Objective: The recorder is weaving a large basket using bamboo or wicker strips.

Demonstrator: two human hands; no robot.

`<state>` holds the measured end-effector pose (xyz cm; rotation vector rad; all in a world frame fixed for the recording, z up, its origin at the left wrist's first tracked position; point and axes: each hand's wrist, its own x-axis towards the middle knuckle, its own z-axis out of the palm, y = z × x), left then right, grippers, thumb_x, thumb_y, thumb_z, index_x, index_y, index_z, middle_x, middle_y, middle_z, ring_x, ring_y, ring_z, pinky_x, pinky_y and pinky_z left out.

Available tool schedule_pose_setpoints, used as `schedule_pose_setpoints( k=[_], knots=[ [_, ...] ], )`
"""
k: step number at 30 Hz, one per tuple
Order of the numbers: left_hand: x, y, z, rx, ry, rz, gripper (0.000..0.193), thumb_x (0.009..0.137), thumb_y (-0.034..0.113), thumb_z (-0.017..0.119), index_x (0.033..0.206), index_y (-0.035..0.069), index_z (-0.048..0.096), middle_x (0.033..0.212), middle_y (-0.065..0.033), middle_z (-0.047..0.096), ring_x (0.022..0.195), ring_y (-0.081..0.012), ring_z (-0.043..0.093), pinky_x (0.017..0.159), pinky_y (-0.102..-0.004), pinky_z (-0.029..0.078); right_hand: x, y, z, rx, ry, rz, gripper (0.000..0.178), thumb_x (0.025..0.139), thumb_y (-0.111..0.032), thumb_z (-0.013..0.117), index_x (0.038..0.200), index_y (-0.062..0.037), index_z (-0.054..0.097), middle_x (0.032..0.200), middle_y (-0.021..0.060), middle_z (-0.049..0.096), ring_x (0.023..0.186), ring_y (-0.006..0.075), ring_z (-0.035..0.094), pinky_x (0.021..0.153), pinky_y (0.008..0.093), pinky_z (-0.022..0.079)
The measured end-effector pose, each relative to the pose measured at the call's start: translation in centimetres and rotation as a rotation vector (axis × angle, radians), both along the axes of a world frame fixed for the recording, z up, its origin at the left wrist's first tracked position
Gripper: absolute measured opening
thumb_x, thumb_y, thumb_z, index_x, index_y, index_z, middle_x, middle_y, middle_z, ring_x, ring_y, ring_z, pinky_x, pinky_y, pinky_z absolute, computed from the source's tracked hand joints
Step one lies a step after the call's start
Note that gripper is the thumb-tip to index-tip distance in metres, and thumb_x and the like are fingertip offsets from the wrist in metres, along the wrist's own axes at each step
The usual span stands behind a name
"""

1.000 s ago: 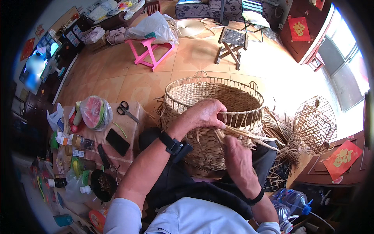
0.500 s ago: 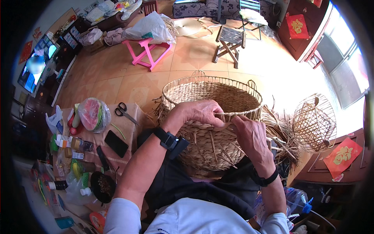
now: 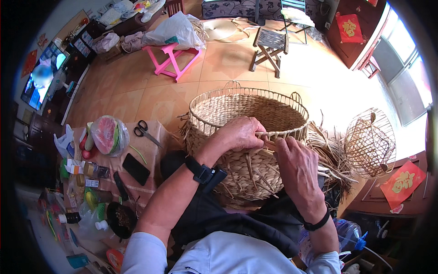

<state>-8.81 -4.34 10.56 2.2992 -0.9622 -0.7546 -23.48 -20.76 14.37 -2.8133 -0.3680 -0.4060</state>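
Note:
A large round basket [image 3: 237, 171] of woven dried plant strands rests at my lap, with a bare wire rim [image 3: 248, 90] above the weave. Loose strand ends stick out of its near side. At the near rim, my left hand [image 3: 244, 133] is closed, its fingers pinching a pale strand [image 3: 270, 144] against the wire. My right hand [image 3: 297, 166] is closed just to the right, thumb and fingers gripping the same strand below the rim. The fingertips of both hands are partly hidden.
Beside the basket lies a bundle of dried strands [image 3: 331, 155], then an open wire frame [image 3: 370, 144]. On the left, a cloth-covered table [image 3: 153, 134] holds scissors [image 3: 145, 131], a phone [image 3: 136, 168] and a wrapped melon [image 3: 109, 136]. A pink stool [image 3: 173, 64] and a folding stool [image 3: 270, 48] stand beyond.
My left hand has shifted slightly right along the rim. My right hand has turned more upright and moved slightly right, exposing more of the pale strand between the hands.

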Motion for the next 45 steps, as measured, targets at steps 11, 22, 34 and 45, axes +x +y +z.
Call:
schedule_pose_setpoints(
  k=[11,22,34,45],
  knots=[
    [-0.4,0.2,0.4,-0.063,-0.088,-0.109,0.038,0.086,0.039,0.068,0.116,0.017,0.073,0.094,-0.0205,0.074,0.092,-0.0395,0.071,0.081,-0.0470,0.055,2.6,0.4,-3.4,0.064,-0.008,0.048,0.029,0.085,-0.001,0.058,0.114,-0.0055,0.061,0.087,0.0145,0.056,0.085,0.0348,0.063,0.069,0.0454,0.051],
    [-2.9,-1.3,-1.1,-0.016,-0.437,0.242,0.023,0.079,0.030,0.071,0.074,0.008,0.074,0.070,-0.0209,0.069,0.072,-0.0403,0.070,0.073,-0.0490,0.056,2.0,-4.9,3.2,0.410,0.311,0.054,0.020,0.095,-0.017,0.063,0.104,-0.0002,0.068,0.087,0.0182,0.069,0.077,0.0359,0.068,0.070,0.0418,0.053],
    [-2.8,1.8,0.2,-0.103,-0.173,0.174,0.050,0.078,0.032,0.077,0.118,0.005,0.066,0.084,-0.0214,0.069,0.083,-0.0380,0.069,0.074,-0.0459,0.053,14.1,-5.5,-3.0,0.526,1.068,0.336,0.044,0.098,-0.046,0.065,0.108,-0.0038,0.075,0.088,0.0028,0.074,0.081,0.0137,0.068,0.080,0.0304,0.055],
    [-3.4,0.5,0.0,-0.086,-0.161,0.300,0.029,0.076,0.024,0.076,0.095,0.005,0.065,0.077,-0.0190,0.068,0.077,-0.0379,0.068,0.070,-0.0461,0.052,17.6,-6.3,-7.0,0.573,1.438,0.603,0.034,0.099,-0.027,0.069,0.119,0.0003,0.069,0.096,0.0029,0.074,0.084,0.0091,0.066,0.079,0.0292,0.056]
  ],
)
